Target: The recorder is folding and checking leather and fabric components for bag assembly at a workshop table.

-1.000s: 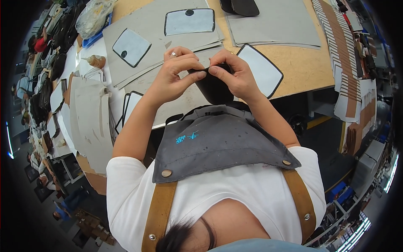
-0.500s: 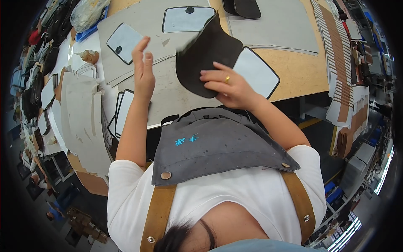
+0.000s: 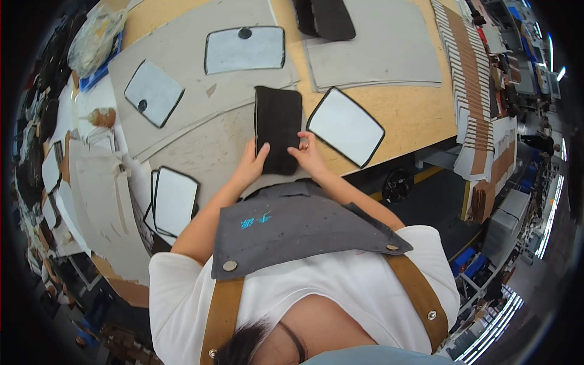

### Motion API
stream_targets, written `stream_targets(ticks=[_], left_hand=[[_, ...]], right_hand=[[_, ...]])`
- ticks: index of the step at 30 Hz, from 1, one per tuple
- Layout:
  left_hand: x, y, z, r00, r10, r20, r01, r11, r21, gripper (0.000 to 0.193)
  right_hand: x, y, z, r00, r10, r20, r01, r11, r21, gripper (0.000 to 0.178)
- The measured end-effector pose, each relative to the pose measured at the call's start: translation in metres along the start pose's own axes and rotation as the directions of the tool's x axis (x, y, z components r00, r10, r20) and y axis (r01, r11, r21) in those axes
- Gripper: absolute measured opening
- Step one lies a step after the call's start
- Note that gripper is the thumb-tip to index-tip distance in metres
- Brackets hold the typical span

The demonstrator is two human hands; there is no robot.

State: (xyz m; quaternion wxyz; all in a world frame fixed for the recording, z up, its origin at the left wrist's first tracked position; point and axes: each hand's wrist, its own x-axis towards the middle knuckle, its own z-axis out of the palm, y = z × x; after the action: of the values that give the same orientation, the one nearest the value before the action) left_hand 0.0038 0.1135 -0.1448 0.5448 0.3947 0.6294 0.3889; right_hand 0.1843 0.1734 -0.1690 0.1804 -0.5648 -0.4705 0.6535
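Over the wooden surface [image 3: 413, 112], spread with grey sheets [image 3: 374, 53] and black-edged white panels [image 3: 347, 126], the left hand [image 3: 252, 160] and right hand [image 3: 309, 158] pinch opposite sides of a black rectangular piece [image 3: 278, 121], with blue bins [image 3: 476, 266] and strip lights [image 3: 493, 327] beyond, at right.

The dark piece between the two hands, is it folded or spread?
The dark piece looks folded: a narrow rectangle, with what seems a second edge along its left side. Its underside is hidden.

Your folded black rectangular piece [image 3: 280, 121] looks like matt leather; your dark grey apron [image 3: 304, 228] is matt cloth with shiny round metal snaps [image 3: 229, 266]. Your tan counter [image 3: 420, 121] looks like smooth wood, the flat grey sheets [image 3: 377, 55] like matt cardboard.
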Motion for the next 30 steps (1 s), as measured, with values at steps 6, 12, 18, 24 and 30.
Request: stream_targets(ticks=[6, 12, 18, 24, 30], left_hand=[[-0.016, 0.046, 0.03, 0.974, 0.207, 0.098, -0.213, 0.975, 0.066, 0.061], [0.029, 0.091, 0.022, 0.839, 0.452, 0.302, -0.504, 0.856, 0.119, 0.068], [0.04, 0.073, 0.022, 0.921, 0.277, 0.272, -0.335, 0.922, 0.194, 0.057], [0.037, 0.045, 0.013, 0.971, 0.107, 0.215, -0.161, 0.955, 0.249, 0.047], [0.033, 0.046, 0.008, 0.983, -0.026, 0.184, -0.013, 0.977, 0.212, 0.042]], right_hand=[[0.001, -0.047, -0.024, 0.984, -0.169, -0.055, 0.176, 0.969, 0.175, 0.054], [0.076, -0.129, -0.128, 0.847, -0.435, -0.305, 0.498, 0.85, 0.172, 0.051], [0.172, -0.186, -0.232, 0.853, -0.394, -0.342, 0.516, 0.74, 0.433, 0.053], [0.267, -0.194, -0.228, 0.924, -0.288, -0.252, 0.351, 0.899, 0.263, 0.052], [0.331, -0.16, -0.222, 0.811, -0.483, -0.331, 0.253, 0.799, -0.545, 0.051]])
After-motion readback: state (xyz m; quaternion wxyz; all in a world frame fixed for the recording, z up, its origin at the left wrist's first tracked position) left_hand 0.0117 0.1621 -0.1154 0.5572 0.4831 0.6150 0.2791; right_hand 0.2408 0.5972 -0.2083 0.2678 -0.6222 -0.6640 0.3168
